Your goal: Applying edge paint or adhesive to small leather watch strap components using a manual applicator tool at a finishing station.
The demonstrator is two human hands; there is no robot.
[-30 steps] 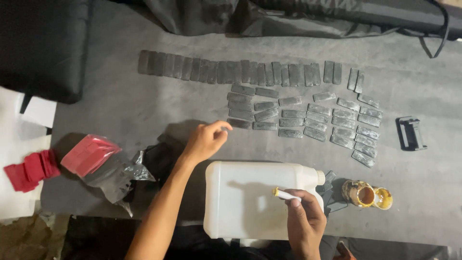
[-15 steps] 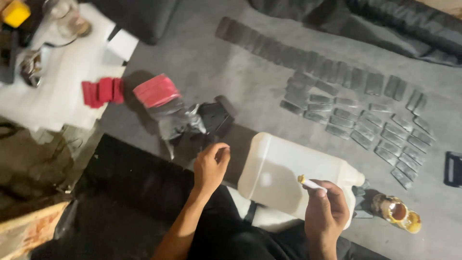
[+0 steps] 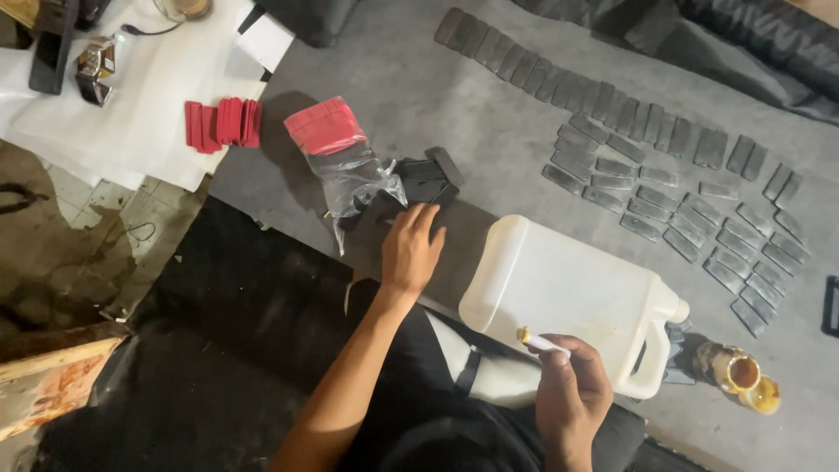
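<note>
Right now your left hand point(image 3: 411, 249) rests with fingers spread on a pile of small black flat pieces point(image 3: 419, 188), touching them but not closed around one. The pile lies just ahead of that hand, beside a clear bag point(image 3: 345, 170) with red pieces packed in its top. Your right hand point(image 3: 568, 393) is far from the pile and is closed around a thin white brush point(image 3: 542, 343), whose yellow tip points left. Between your hands lies a white jug point(image 3: 568, 297) on its side, neck to the right. Near the neck stand a small open tin point(image 3: 730, 367) with brown stuff inside and its lid. Farther off, rows of dark flat pieces point(image 3: 664, 192) lie on the grey floor point(image 3: 489, 114).
</note>
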